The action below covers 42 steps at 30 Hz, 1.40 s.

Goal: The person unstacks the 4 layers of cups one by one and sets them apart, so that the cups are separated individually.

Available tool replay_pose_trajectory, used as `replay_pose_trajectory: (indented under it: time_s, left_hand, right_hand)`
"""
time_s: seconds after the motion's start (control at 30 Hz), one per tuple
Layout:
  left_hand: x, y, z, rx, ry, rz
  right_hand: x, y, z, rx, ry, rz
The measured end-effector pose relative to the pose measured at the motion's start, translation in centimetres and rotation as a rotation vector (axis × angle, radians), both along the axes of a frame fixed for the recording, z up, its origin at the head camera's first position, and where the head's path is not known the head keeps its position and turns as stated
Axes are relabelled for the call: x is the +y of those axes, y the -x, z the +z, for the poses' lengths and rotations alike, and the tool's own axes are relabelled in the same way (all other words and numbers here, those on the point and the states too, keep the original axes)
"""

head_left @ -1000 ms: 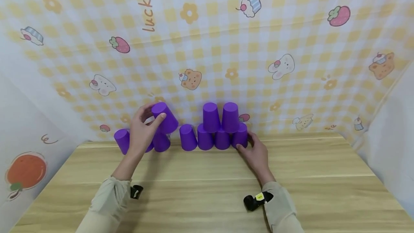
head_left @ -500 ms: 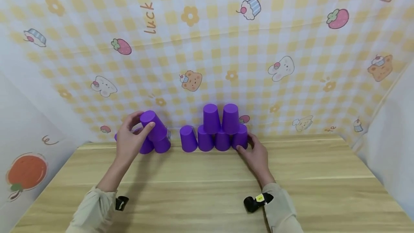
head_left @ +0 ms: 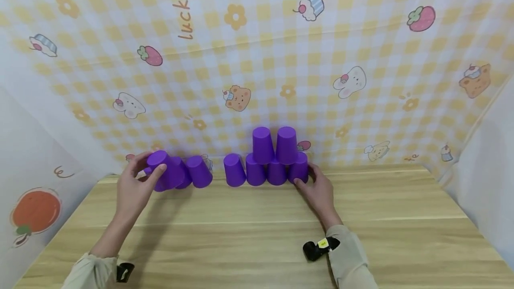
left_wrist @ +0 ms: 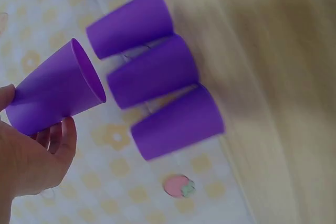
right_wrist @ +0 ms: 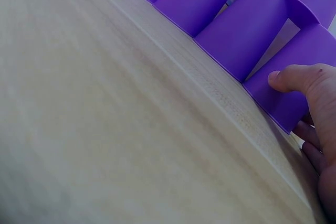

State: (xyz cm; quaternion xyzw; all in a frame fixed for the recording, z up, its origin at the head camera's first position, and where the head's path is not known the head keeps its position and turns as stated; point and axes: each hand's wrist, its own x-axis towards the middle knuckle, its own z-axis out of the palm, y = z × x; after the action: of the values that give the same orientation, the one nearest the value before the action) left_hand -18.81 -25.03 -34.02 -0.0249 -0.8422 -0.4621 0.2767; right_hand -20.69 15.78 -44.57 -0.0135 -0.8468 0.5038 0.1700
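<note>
Left hand [head_left: 132, 188] at about 9 o'clock from the middle of the pale wooden worktop [head_left: 249, 244], fingers [left_wrist: 64, 139] curled round a purple plastic cup [head_left: 162, 174], tilted, closed base up and toward the hand, open mouth toward three purple plastic cups on the worktop; in the left wrist view, this held cup [left_wrist: 55, 95] clear of the three upside-down purple cups [left_wrist: 155, 103] lined up side by side. In the head view only two of these plainly visible, partly hidden behind the held cup, the nearer one [head_left: 198, 172] just at its 3 o'clock.

Right hand [head_left: 319, 191] at about 1 o'clock from the worktop's middle, thumb and fingers [right_wrist: 291, 77] curved round the rightmost bottom purple cup [head_left: 299, 169] of a stacked group; thumb laid flat on its side wall in the right wrist view, grip light.

Stacked group: four upside-down purple cups in a bottom row [head_left: 265, 172] along the worktop's far edge, two more purple cups [head_left: 274, 145] standing on them, side by side, above the right three.

Behind, at 12 o'clock, a yellow-and-white checked cloth backdrop [head_left: 257, 57] printed with strawberries, bears and cupcakes. Beige sleeves [head_left: 349, 262] on both forearms, a small black wrist device [head_left: 315, 249] on the right one.
</note>
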Motion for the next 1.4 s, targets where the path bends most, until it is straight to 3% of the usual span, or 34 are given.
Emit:
replay_pose_trajectory:
  time_s: [0.37, 0.63, 0.8, 1.0, 1.17, 1.4]
  left_hand:
    - [-3.7, -1.1, -1.1, -0.111, 0.059, 0.118]
    - [-6.4, -1.4, -1.9, -0.245, 0.076, 0.272]
    - [-8.1, -0.9, -3.1, -0.251, 0.03, 0.337]
    - [-9.3, 0.1, -4.5, -0.208, -0.021, 0.367]
    - [-8.6, 0.4, -4.2, -0.264, 0.026, 0.342]
    - [-7.7, 1.2, -4.2, -0.269, 0.05, 0.308]
  right_hand:
    - [0.3, 0.1, -0.2, -0.008, -0.001, -0.003]
    - [-0.4, 0.3, -0.4, 0.017, 0.003, 0.005]
    - [-0.7, 0.5, -0.5, 0.021, -0.004, 0.004]
    - [-0.5, 0.4, -0.4, 0.011, -0.002, 0.005]
    - [-0.3, 0.4, -0.3, 0.004, -0.013, -0.003]
    - [0.0, 0.5, -0.4, 0.024, -0.026, -0.014]
